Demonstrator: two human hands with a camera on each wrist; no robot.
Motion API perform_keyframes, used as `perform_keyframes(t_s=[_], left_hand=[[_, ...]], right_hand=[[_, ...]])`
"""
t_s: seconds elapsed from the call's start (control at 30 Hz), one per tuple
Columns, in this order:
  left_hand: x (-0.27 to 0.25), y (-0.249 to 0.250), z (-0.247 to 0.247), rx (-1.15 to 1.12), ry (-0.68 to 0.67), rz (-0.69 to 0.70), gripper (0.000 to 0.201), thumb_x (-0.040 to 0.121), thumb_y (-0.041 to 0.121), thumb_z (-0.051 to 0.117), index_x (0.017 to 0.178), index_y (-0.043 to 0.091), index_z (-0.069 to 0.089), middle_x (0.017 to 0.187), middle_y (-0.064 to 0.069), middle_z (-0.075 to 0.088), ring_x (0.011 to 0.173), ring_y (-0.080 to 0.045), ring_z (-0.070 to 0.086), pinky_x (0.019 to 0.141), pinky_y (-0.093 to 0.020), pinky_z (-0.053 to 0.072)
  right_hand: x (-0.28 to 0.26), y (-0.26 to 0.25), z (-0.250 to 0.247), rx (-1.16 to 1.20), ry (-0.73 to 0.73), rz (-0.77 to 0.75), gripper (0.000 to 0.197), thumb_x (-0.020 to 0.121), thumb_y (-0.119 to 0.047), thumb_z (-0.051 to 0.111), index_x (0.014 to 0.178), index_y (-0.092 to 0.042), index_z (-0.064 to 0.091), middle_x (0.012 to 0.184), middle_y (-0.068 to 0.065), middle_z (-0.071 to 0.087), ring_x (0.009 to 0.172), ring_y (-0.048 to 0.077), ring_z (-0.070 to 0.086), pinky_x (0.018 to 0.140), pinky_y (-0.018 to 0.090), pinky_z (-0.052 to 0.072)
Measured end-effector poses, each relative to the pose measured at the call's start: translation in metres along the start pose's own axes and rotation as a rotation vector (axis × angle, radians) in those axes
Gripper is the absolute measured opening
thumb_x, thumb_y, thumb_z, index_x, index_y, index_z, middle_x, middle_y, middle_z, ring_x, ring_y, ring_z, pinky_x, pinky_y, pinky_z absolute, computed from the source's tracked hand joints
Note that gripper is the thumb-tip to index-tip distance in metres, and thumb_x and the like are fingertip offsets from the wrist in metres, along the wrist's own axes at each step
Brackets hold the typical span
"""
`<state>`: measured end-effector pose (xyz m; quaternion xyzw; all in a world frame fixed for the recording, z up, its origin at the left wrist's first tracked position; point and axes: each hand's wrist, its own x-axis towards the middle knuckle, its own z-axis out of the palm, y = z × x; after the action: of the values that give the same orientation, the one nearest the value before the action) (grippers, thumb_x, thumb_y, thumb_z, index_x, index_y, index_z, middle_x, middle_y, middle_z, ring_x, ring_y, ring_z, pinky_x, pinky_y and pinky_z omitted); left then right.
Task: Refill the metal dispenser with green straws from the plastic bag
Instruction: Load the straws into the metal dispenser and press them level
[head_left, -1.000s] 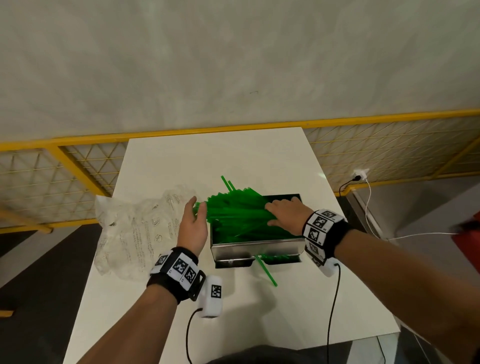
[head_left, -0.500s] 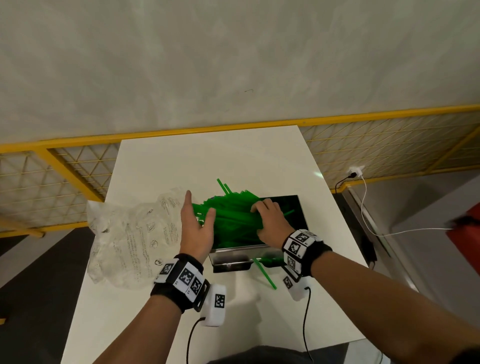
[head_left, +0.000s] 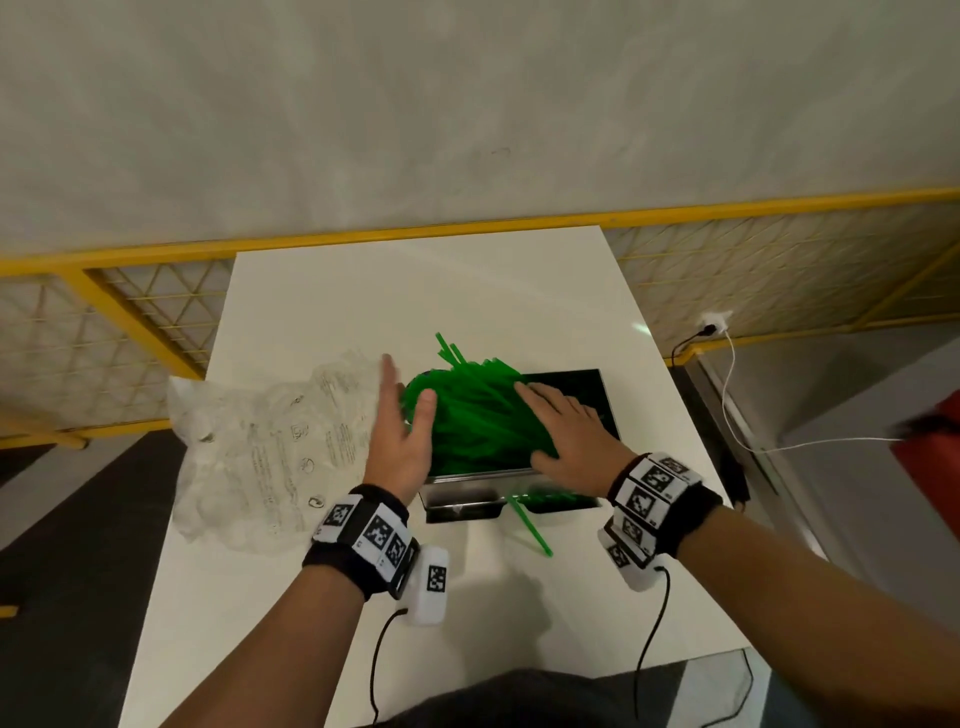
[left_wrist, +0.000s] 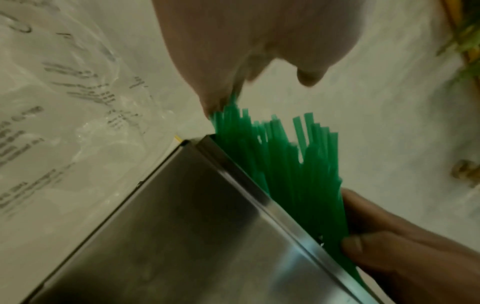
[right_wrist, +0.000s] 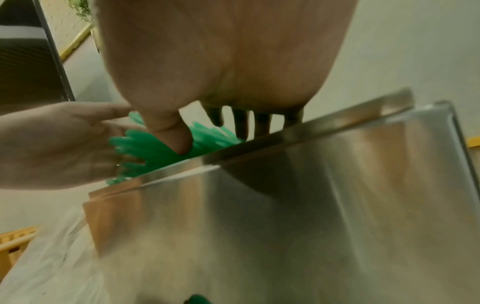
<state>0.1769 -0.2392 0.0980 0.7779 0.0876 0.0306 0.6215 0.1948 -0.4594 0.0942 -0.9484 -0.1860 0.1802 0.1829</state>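
From my head view, the heap of green plastic straws (head_left: 470, 410) hides most of the open stainless-steel box dispenser (head_left: 462, 500) at the middle of the white counter (head_left: 322, 291); too many to count. My left hand (head_left: 400, 441) stands edge-on, fingers straight, against the heap's left ends. My right hand (head_left: 563, 434) lies flat on top. One crumpled clear plastic bag (head_left: 270, 447) lies near the left edge. One straw (head_left: 530, 527) pokes out the front.

Left wrist: blurred; straw ends overhang the rim.

Right wrist: my thumb presses straws.
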Motion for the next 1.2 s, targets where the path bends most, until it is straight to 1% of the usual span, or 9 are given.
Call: perform_keyframes(t_s=[0.13, 0.37, 0.53, 0.63, 0.7, 0.8, 0.87, 0.97, 1.2], left_hand=[[-0.003, -0.001, -0.002, 0.108, -0.141, -0.035, 0.059, 0.097, 0.039, 0.040, 0.149, 0.031, 0.013, 0.158, 0.006, 0.013, 0.144, -0.008, 0.012, 0.114, -0.024, 0.013], [-0.010, -0.006, -0.003, 0.187, -0.124, 0.057, 0.069, 0.093, 0.051, 0.043, 0.149, 0.034, 0.006, 0.159, 0.005, 0.000, 0.146, -0.009, 0.001, 0.120, -0.040, 0.008], [-0.014, -0.008, 0.007, 0.651, -0.243, 0.412, 0.071, 0.079, 0.073, 0.031, 0.142, 0.051, 0.005, 0.157, 0.005, -0.007, 0.145, -0.020, -0.010, 0.112, -0.043, 0.002], [-0.011, -0.020, 0.011, 0.844, -0.230, 0.487, 0.051, 0.086, 0.068, 0.029, 0.133, 0.049, 0.038, 0.155, -0.006, 0.021, 0.143, -0.035, 0.014, 0.105, -0.056, 0.020], [-0.006, -0.024, 0.011, 0.890, -0.210, 0.494, 0.041, 0.088, 0.055, 0.038, 0.125, 0.042, 0.051, 0.149, -0.012, 0.036, 0.137, -0.040, 0.028, 0.099, -0.058, 0.029], [-0.003, -0.027, 0.010, 0.956, -0.165, 0.557, 0.039, 0.086, 0.048, 0.042, 0.121, 0.039, 0.057, 0.146, -0.016, 0.039, 0.135, -0.040, 0.029, 0.094, -0.057, 0.034], [-0.004, -0.028, 0.010, 0.961, -0.151, 0.574, 0.039, 0.086, 0.051, 0.043, 0.121, 0.040, 0.057, 0.148, -0.017, 0.035, 0.135, -0.037, 0.021, 0.094, -0.057, 0.034], [-0.008, -0.027, 0.009, 0.947, -0.152, 0.570, 0.045, 0.087, 0.057, 0.040, 0.129, 0.043, 0.048, 0.154, -0.016, 0.022, 0.138, -0.034, 0.013, 0.097, -0.056, 0.031], [-0.011, -0.028, 0.001, 0.974, -0.233, 0.574, 0.046, 0.090, 0.056, 0.036, 0.133, 0.044, 0.044, 0.155, -0.011, 0.020, 0.139, -0.031, 0.010, 0.102, -0.056, 0.025]], right_hand=[[0.000, -0.009, 0.011, -0.055, 0.007, -0.078, 0.063, 0.098, -0.030, 0.040, 0.150, -0.035, 0.005, 0.157, -0.003, 0.017, 0.140, 0.023, 0.021, 0.113, 0.044, 0.017], [0.004, -0.012, 0.018, 0.042, 0.132, -0.090, 0.045, 0.089, -0.004, 0.049, 0.133, -0.010, 0.042, 0.138, 0.007, 0.038, 0.123, 0.026, 0.039, 0.102, 0.044, 0.036], [0.009, -0.021, 0.022, -0.017, 0.057, -0.063, 0.072, 0.087, -0.046, 0.046, 0.148, -0.026, 0.015, 0.156, 0.002, 0.010, 0.141, 0.027, 0.017, 0.114, 0.051, 0.015], [0.009, -0.020, 0.021, 0.007, 0.114, -0.067, 0.089, 0.078, -0.065, 0.044, 0.150, -0.030, 0.004, 0.156, 0.001, 0.008, 0.143, 0.024, 0.010, 0.114, 0.048, 0.011], [-0.003, -0.019, 0.021, -0.018, 0.279, -0.129, 0.082, 0.076, -0.059, 0.055, 0.144, -0.027, 0.022, 0.146, 0.004, 0.027, 0.134, 0.021, 0.022, 0.109, 0.038, 0.019], [-0.030, -0.015, 0.044, -0.060, 0.531, -0.289, 0.030, 0.080, -0.044, 0.053, 0.097, -0.019, 0.051, 0.094, 0.002, 0.055, 0.086, 0.018, 0.048, 0.079, 0.027, 0.040], [-0.046, -0.014, 0.065, 0.009, 0.343, -0.187, 0.028, 0.086, -0.043, 0.043, 0.085, -0.017, 0.055, 0.073, 0.004, 0.062, 0.065, 0.024, 0.057, 0.063, 0.037, 0.050], [-0.040, 0.001, 0.089, -0.061, -0.036, 0.164, 0.038, 0.095, -0.042, 0.042, 0.107, -0.011, 0.061, 0.095, 0.013, 0.069, 0.087, 0.032, 0.065, 0.076, 0.036, 0.051], [-0.009, -0.005, 0.109, -0.052, -0.122, 0.260, 0.035, 0.097, -0.041, 0.042, 0.115, -0.015, 0.058, 0.111, 0.014, 0.064, 0.102, 0.034, 0.060, 0.082, 0.037, 0.047]])
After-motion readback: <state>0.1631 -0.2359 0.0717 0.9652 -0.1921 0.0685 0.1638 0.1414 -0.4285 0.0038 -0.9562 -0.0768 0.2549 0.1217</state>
